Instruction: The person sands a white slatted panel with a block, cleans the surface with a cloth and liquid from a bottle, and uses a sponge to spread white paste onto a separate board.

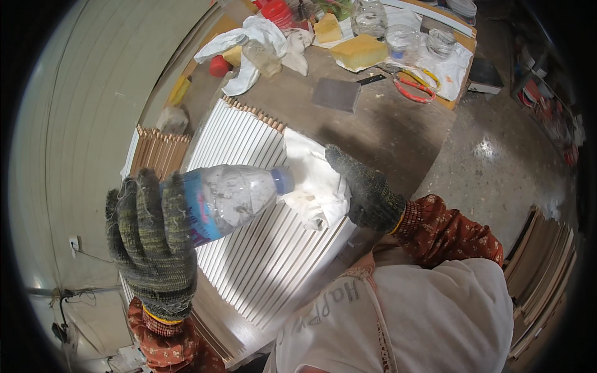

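Note:
My left hand (149,242), in a dark knitted glove, is closed round a clear plastic bottle (239,191) with a blue label. The bottle lies tilted on its side, its blue cap end pointing right and touching or nearly touching a crumpled white cloth (311,177). My right hand (370,196), gloved alike, grips the cloth at its right side; part of its fingers is hidden. Under both lies a row of white-faced wooden strips (267,267), packed side by side. What is inside the bottle is hard to make out.
Brown strips (163,152) stand left of the white ones. Farther back on the table are a grey flat block (336,94), scissors (415,87) with red and yellow handles, yellow sponges (359,52), and glass jars (369,18). More boards (541,280) lean at the right.

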Available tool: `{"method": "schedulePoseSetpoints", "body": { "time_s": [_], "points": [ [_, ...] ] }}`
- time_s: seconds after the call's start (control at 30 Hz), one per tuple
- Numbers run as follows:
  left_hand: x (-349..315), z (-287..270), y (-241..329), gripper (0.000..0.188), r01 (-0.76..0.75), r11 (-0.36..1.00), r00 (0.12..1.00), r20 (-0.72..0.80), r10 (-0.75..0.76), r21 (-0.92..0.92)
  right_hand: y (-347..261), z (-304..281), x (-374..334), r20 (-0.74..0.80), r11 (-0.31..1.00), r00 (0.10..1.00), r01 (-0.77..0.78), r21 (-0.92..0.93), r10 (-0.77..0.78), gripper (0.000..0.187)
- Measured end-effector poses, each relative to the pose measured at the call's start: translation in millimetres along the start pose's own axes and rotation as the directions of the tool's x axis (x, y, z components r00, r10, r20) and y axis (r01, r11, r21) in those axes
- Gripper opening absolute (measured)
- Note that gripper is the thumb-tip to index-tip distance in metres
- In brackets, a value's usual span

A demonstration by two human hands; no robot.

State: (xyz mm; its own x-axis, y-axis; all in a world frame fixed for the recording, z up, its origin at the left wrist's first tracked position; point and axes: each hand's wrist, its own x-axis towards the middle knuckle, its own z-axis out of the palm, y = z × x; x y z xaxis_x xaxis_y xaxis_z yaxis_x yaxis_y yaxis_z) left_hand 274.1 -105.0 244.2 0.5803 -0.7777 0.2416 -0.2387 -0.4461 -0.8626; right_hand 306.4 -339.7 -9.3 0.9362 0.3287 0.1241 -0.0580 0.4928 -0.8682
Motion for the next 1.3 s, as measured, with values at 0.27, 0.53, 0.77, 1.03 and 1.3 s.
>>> {"method": "schedulePoseSetpoints", "body": {
  "time_s": [0.27,0.53,0.77,1.03,1.3],
  "points": [
    [-9.1,0.2,18.1,0.057,-0.025,0.995,0.997,0.071,0.031,-0.093,-37.1,31.6,7.5,0.031,0.968,0.998,0.04,0.249,-0.049,0.049],
    [-5.6,0.5,20.8,0.054,-0.072,0.991,0.994,0.075,0.081,-0.113,-19.7,33.5,7.8,-0.056,0.862,0.997,-0.016,0.507,0.052,0.037],
    [-10.5,5.5,24.7,0.053,-0.073,0.992,0.993,0.09,0.082,-0.103,-46.3,37.1,-7.4,-0.165,0.842,0.986,-0.12,-0.526,0.037,0.046],
    [1.7,0.7,23.3,0.049,-0.104,0.982,0.992,0.053,0.113,-0.158,-41.6,34.1,-12.8,0.016,0.974,0.976,0.217,-0.061,-0.216,0.048],
    [-12.0,-22.9,28.4,0.048,-0.117,0.985,0.985,0.116,0.131,-0.124,-31.7,51.7,-3.6,0.233,0.686,0.92,-0.39,0.615,0.314,0.037]
  ]
}}
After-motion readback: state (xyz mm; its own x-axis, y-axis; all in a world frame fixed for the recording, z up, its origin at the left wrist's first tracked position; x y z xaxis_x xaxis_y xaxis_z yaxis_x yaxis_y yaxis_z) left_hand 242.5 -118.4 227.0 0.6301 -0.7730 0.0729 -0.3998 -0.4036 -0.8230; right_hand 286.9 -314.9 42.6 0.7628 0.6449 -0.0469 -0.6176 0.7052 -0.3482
